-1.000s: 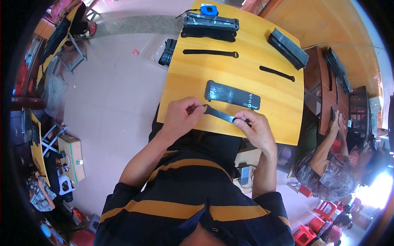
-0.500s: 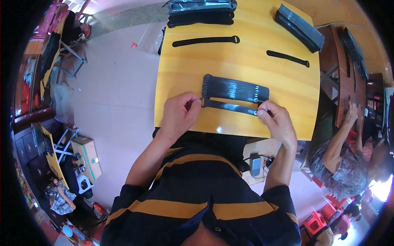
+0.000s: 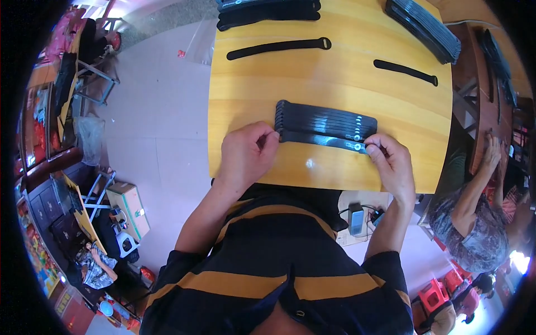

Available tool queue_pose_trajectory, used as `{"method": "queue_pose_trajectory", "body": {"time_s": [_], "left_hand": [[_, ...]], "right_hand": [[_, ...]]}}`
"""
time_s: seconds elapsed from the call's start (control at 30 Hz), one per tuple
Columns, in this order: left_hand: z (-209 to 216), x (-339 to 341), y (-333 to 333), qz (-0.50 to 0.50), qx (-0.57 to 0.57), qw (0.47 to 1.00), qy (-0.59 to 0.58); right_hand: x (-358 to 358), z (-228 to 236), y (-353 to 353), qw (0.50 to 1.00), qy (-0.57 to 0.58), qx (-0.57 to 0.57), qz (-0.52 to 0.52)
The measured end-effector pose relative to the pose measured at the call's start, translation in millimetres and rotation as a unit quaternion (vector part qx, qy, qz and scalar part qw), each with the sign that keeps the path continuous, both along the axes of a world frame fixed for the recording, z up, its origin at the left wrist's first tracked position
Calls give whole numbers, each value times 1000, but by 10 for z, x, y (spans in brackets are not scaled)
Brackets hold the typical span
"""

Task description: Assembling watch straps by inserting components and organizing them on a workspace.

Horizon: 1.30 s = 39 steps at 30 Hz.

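A black hook-and-loop strap (image 3: 324,141) stretches between my two hands along the near side of a fanned stack of similar straps (image 3: 321,117). My left hand (image 3: 248,153) pinches its left end, beside the row of looped ends. At the other end, the thumb and fingers of my right hand (image 3: 392,162) grip the tip. The strap has a glossy face with small white print near the right end. It lies against the stack, overlapping or touching its near edge.
The yellow table (image 3: 251,167) also bears two single black straps, one long (image 3: 279,49) and one shorter (image 3: 405,72). Strap bundles lie at the back left (image 3: 268,15) and back right (image 3: 422,28). To the right, a co-worker (image 3: 472,229) sits at a brown table (image 3: 481,131).
The held strap has moved up against the stack, and the gap between them has closed. My right hand appears slightly farther right. The whole view has shifted a little.
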<state>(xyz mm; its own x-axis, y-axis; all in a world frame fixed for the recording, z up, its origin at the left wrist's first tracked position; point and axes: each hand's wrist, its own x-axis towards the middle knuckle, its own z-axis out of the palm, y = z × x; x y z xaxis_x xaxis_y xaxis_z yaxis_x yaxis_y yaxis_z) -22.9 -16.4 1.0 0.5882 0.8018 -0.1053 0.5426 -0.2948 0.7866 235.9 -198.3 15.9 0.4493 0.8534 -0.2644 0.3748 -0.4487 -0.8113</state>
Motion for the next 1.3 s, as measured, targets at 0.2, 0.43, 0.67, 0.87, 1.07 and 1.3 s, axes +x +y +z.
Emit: {"method": "queue_pose_trajectory", "body": {"time_s": [0.2,0.43,0.67,0.87,1.07,1.3], "left_hand": [[-5,6,30,-8,-11,1000,16],[-44,5,48,-25,31,999,12],[-21,32,34,-6,13,1000,27],[-25,38,34,-3,9,1000,28],[-15,73,20,2,15,999,48],[-61,33,19,3,26,999,32]], "right_hand": [[5,-19,25,1000,14,-6,-14],[16,-104,-5,996,68,-4,-58],[12,-115,5,995,72,3,-64],[21,-137,4,995,71,7,-69],[30,-164,-10,993,79,5,-88],[12,-142,14,995,59,-7,-79]]}}
